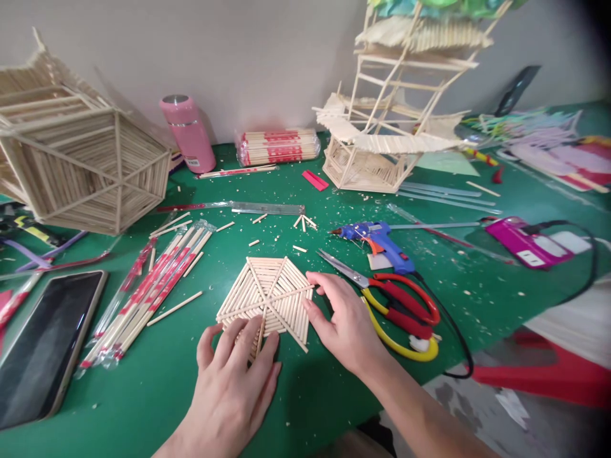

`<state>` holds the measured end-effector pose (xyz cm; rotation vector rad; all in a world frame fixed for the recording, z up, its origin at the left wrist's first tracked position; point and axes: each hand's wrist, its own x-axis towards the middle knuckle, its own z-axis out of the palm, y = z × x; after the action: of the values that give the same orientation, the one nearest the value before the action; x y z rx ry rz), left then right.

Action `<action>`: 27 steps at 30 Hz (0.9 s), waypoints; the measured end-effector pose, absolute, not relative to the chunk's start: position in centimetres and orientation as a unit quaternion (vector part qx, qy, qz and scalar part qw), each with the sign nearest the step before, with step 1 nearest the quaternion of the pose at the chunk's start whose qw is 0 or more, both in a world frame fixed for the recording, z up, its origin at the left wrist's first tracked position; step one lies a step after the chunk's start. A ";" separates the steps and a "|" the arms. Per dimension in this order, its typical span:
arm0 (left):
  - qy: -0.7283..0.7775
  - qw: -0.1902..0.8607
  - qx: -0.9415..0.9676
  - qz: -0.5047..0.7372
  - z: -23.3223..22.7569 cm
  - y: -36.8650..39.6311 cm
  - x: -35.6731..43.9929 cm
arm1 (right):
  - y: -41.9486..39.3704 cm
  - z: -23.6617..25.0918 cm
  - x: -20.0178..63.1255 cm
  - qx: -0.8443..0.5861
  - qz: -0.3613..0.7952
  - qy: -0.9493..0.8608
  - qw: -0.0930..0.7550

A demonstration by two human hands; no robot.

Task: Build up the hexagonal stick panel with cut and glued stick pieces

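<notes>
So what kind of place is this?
Probably a hobby craft bench for stick models: a flat hexagonal stick panel under both hands, a blue glue gun, and a tall stick tower model on the green table.

Two hexagonal stick panels [267, 294] [95, 168], one glue gun [382, 242], one scissors [396, 305], one pink bottle [188, 133].

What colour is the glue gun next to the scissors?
Blue, with an orange trigger: the glue gun shows in the head view.

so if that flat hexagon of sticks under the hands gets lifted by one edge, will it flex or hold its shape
The stick hexagon probably lifts as one stiff, light panel: thin sticks packed side by side across spokes. The joints may be fragile, so one-edge lifting could crack them. Both the left hand and right hand rest on it, and it lies flat, unlikely to roll.
</notes>
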<state>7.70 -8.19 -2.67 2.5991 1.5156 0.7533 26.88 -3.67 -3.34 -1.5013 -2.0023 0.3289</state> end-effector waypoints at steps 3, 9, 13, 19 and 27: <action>0.487 0.010 0.844 0.224 -2.6 -8.2 7.8 | -3.7 -3.2 26.9 -0.567 0.123 -0.755 0.304; 0.491 0.008 0.852 0.184 -2.7 -8.3 7.9 | -3.7 -3.1 26.8 -0.568 0.128 -0.754 0.303; 0.488 0.004 0.853 0.187 -2.8 -8.3 7.9 | -3.7 -3.2 26.8 -0.569 0.132 -0.752 0.306; 0.488 0.008 0.853 0.182 -2.8 -8.4 7.8 | -3.8 -3.4 26.9 -0.565 0.133 -0.750 0.316; 0.486 0.013 0.825 0.290 -3.0 -8.5 7.3 | -3.9 -2.9 26.9 -0.562 0.098 -0.726 0.384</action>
<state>7.34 -8.52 -3.04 2.5701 1.5138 0.9029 26.95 -3.93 -2.92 -1.4325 -1.8505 0.2503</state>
